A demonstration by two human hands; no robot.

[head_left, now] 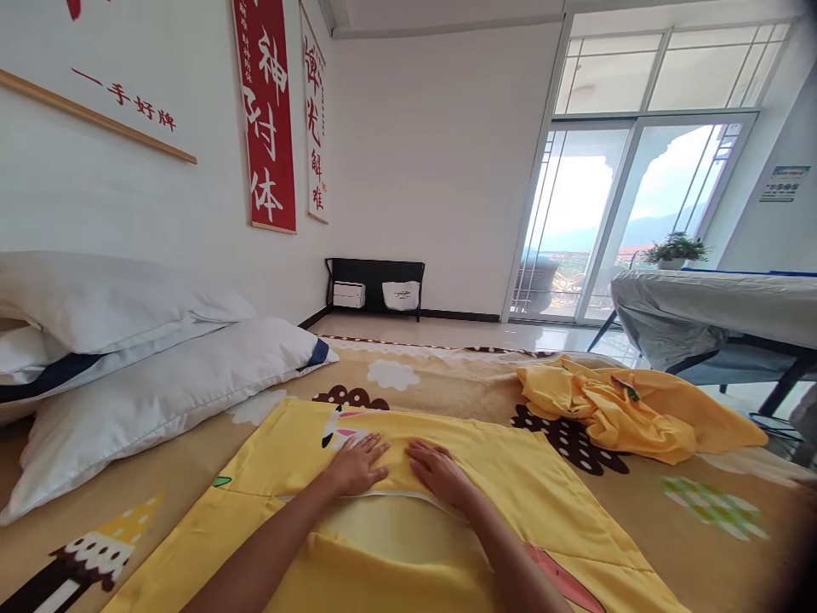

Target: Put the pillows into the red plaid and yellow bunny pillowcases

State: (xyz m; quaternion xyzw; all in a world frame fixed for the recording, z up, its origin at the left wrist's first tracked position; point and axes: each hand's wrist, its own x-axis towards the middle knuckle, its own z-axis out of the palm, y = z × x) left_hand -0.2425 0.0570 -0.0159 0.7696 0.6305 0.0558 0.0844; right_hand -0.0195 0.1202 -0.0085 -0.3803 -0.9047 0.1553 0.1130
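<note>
A head-worn camera is looking forward and down from the near side of a yellow cloth (pixel 523 477), viewing it from close above and facing across it toward a white wall (pixel 440 170) well beyond, with a sliding glass door (pixel 580 204) standing beyond the cloth's right.

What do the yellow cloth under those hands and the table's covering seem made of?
Yellow cloth: probably thin woven fabric, matte, with soft creases. Table covering: perhaps plastic sheeting, faintly glossy, hanging in crinkled folds, though fabric can't be ruled out.
</note>
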